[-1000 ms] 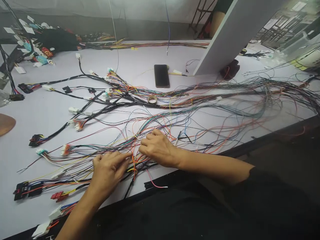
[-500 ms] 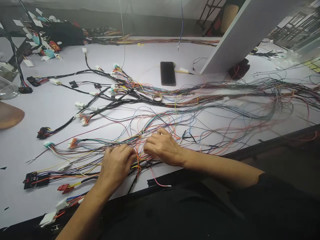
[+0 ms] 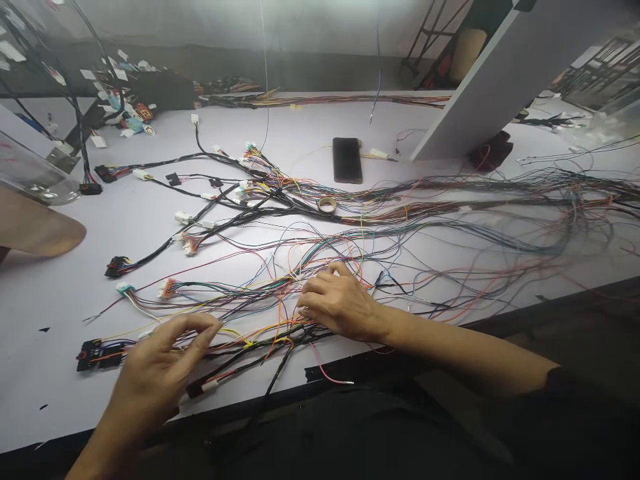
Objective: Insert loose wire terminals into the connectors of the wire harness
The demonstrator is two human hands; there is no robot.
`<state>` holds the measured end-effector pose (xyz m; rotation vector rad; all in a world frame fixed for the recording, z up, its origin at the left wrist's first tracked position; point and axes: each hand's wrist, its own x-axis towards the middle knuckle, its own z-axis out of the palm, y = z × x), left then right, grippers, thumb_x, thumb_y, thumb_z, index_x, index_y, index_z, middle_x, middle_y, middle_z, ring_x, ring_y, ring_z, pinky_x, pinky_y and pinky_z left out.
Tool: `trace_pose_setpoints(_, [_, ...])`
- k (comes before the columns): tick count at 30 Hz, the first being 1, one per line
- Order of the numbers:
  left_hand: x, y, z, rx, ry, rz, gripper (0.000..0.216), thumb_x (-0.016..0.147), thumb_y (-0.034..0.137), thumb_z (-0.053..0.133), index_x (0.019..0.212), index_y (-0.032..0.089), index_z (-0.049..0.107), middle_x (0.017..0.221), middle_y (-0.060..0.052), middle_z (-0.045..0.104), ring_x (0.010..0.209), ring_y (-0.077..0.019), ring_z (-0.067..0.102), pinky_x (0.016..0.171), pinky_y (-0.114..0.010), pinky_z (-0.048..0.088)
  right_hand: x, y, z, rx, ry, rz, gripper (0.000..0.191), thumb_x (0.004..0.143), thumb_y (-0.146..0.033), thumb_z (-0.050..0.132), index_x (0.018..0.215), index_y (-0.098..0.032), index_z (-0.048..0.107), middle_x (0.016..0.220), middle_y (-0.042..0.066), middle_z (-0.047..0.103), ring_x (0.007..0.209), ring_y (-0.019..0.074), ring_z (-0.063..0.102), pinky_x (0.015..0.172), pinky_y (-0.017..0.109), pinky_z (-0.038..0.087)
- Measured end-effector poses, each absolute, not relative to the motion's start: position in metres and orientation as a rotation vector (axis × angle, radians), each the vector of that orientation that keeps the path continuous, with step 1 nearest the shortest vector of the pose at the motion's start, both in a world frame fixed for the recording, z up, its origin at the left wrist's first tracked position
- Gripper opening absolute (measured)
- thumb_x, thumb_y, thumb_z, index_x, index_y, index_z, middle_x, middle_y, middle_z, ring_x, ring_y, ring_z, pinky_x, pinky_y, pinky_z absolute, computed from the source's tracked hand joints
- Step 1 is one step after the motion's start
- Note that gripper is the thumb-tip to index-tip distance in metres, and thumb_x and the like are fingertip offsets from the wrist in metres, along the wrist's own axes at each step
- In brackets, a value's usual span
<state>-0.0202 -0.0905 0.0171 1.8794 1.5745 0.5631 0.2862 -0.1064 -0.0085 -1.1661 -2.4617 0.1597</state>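
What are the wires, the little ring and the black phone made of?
Wires: likely metal inside plastic; coverings look smooth and coloured, and the pink wire has a pale, metallic tip. Little ring: maybe cardboard or tape, dull and tan. Black phone: perhaps glass and plastic, flat and dark.

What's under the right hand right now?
Orange, yellow and dark wires run in beneath the right hand from the left. Whatever it covers, including any wire pinched there, can't be seen.

White tabletop (image 3: 305, 137), multicoloured wires (image 3: 320, 249) spread across it, black connector (image 3: 116, 267) at left, dark phone (image 3: 347, 160) towards the back
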Motion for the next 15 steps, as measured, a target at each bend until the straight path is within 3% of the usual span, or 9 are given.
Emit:
trace_pose_setpoints(4, [-0.032, -0.094, 0.029, 1.566, 1.807, 0.715, 0.032, 0.074, 0.057, 0.070, 0.086, 0.027, 0.066, 0.086, 0.001, 0.069, 0.089, -0.0238, 0.065, 0.076, -0.031, 0.053, 0.269, -0.101, 0.002, -1.117, -2.396, 0.211, 0.016, 0.098, -0.028, 0.053, 0.096, -0.018, 0.066, 0.091, 0.003, 0.069, 0.086, 0.0162, 0.056, 0.088, 0.037, 0.027])
trace_pose_setpoints(9, [-0.048, -0.092, 0.030, 1.299, 1.773, 0.889, 0.042, 0.062, 0.054, 0.082, 0.085, 0.022, 0.064, 0.083, -0.002, 0.065, 0.079, -0.0237, 0.063, 0.052, -0.029, 0.057, 0.218, -0.085, 0.003, -0.979, -2.304, 0.390, 0.016, 0.097, -0.025, 0.054, 0.105, -0.015, 0.064, 0.095, 0.005, 0.070, 0.089, 0.0170, 0.060, 0.081, 0.031, 0.037])
trace_pose_setpoints(15, [-0.070, -0.095, 0.031, 1.335, 1.683, 0.987, 0.039, 0.063, 0.045, 0.085, 0.084, 0.019, 0.065, 0.083, -0.002, 0.066, 0.082, -0.0191, 0.063, 0.070, -0.026, 0.056, 0.143, -0.073, -0.001, -0.974, -2.243, 0.659, 0.020, 0.093, -0.027, 0.062, 0.108, -0.014, 0.063, 0.098, 0.008, 0.070, 0.086, 0.0167, 0.063, 0.075, 0.026, 0.044])
